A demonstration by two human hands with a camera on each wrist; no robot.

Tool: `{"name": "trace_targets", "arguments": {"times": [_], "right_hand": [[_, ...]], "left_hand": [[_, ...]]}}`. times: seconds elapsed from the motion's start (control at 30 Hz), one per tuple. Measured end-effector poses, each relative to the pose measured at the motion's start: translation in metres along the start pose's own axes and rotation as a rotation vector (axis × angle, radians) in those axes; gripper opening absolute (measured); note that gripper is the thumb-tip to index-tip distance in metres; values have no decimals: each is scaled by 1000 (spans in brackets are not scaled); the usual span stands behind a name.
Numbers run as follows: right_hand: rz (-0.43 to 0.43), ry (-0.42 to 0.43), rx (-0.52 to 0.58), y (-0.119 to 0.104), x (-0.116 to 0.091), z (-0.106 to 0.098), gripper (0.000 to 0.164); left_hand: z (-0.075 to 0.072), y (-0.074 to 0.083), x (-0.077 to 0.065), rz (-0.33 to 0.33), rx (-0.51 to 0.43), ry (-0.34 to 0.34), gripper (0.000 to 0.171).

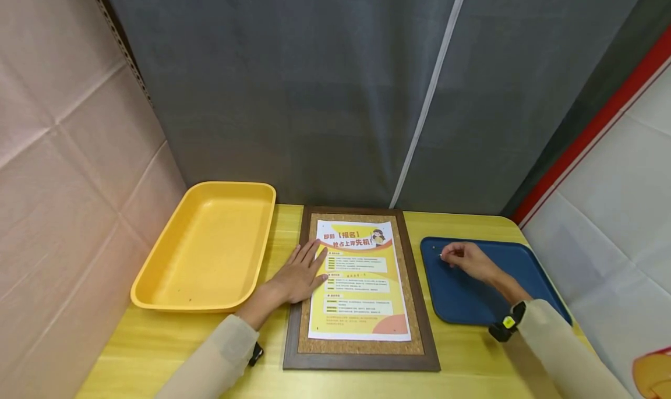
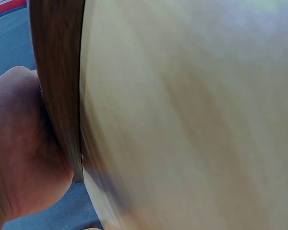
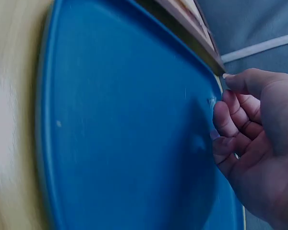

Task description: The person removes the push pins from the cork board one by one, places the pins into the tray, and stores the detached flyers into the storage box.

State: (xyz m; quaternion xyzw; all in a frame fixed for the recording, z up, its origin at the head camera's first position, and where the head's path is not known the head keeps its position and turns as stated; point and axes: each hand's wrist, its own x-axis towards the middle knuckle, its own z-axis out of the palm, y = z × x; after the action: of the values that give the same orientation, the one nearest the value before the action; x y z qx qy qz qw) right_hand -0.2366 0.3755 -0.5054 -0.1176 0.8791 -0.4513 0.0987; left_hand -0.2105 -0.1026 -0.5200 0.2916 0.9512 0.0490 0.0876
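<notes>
My left hand [image 1: 300,275] lies flat with its fingers spread over the left edge of a printed yellow poster [image 1: 362,320]. The sheet lies on a cork board [image 1: 362,346] with a dark brown frame [image 2: 57,72], and small dark dots show near its corners. Above a blue tray [image 3: 120,115], my right hand [image 1: 469,259] has its fingers bent, thumb and forefinger towards each other. A tiny pale spot shows at its fingertips; whether it is a held thing or a nail is unclear. A small shiny, clear piece [image 3: 211,101] appears just beyond those fingers, too blurred to identify.
A deep yellow tray [image 1: 209,247] stands left of the board, with a few tiny specks near its front edge. Everything rests on a light wooden table [image 1: 262,352]. A grey curtain [image 1: 288,96] hangs behind; pale sheets flank both sides.
</notes>
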Motion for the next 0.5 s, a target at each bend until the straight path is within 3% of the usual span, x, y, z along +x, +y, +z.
{"name": "trace_targets", "arguments": {"times": [0.5], "right_hand": [[-13, 76, -204, 14, 2, 2, 8]], "left_hand": [[1, 1, 0, 1, -11, 3, 72]]}}
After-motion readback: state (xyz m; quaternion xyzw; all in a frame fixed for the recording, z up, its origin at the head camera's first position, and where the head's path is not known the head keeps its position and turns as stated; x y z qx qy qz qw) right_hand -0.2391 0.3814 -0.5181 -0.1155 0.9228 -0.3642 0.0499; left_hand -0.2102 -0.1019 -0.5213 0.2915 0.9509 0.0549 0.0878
